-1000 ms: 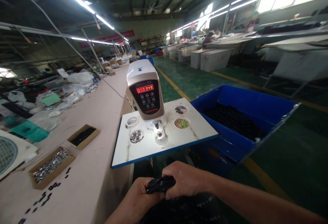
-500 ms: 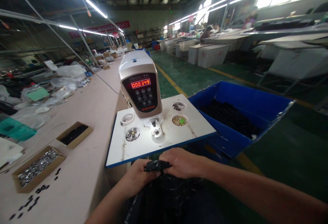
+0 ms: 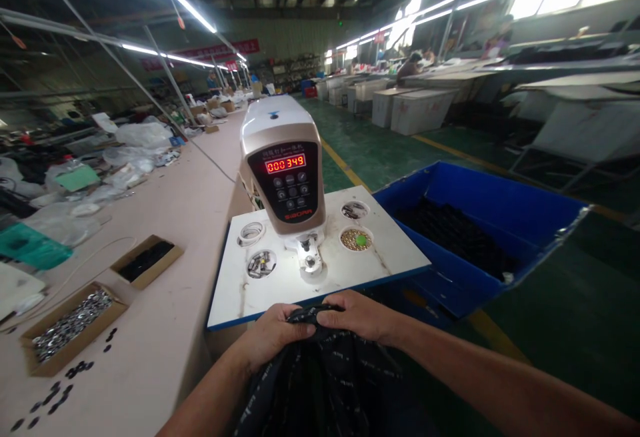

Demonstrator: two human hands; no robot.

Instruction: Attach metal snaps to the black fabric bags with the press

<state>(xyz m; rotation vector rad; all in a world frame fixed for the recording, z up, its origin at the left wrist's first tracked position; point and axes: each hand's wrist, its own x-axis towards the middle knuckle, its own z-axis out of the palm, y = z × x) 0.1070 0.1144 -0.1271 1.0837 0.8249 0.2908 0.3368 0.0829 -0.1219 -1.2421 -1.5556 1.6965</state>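
Dark patterned fabric, a garment by the look of it, hangs from both my hands at the near edge of the machine's white board. My left hand pinches its gathered top edge from the left. From the right, my right hand grips the same edge, thumb on top. Just beyond stands a button-fastening machine with a red display reading 000349. Its lit pressing head is a short way ahead of my hands, apart from the fabric.
The white board has round wells with small metal parts. To the right is a blue bin with dark cloth. On the left table lie a carton of metal snaps, a carton of black pieces and loose black discs.
My hands have shifted on the fabric's edge, the right thumb now lying over it. More of the printed cloth hangs in view below. The view has moved slightly.
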